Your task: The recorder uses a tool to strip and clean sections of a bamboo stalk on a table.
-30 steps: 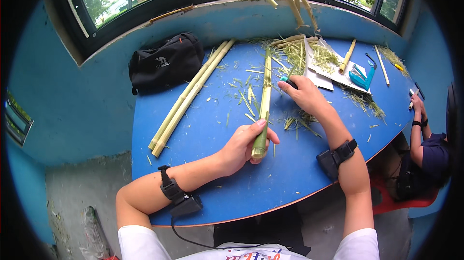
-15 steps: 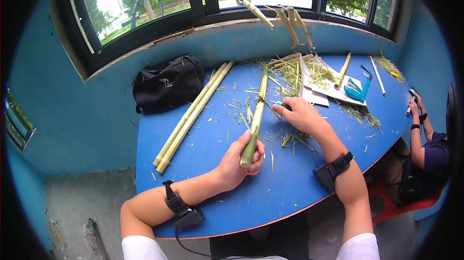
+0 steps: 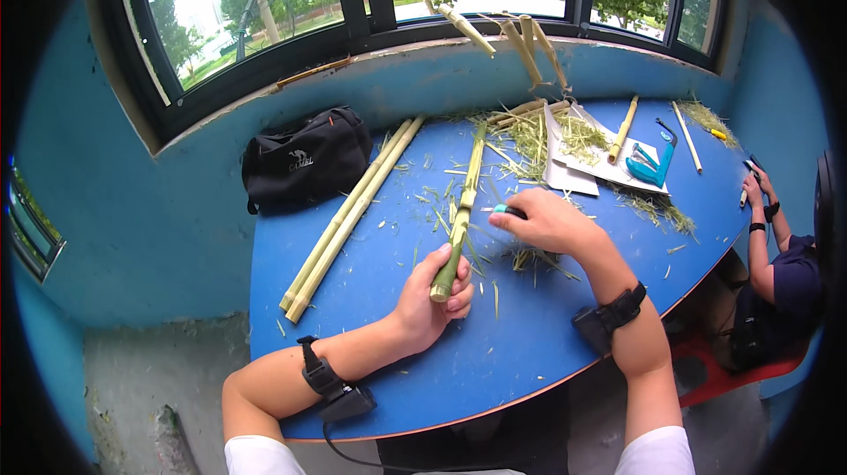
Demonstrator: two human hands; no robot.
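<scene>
My left hand grips the near end of a long green stalk that lies on the blue table and points away toward the window. My right hand is closed around a small tool with a teal handle, held just to the right of the stalk at its middle. Thin green shavings lie scattered around and under my right hand.
Two pale peeled stalks lie side by side at the left, near a black bag. White paper, a teal tool, more sticks and shavings sit at the far right. Another person sits at the right edge.
My right hand has drawn back along the stalk toward me. The view has shifted, and my left hand keeps its grip on the stalk's near end.
</scene>
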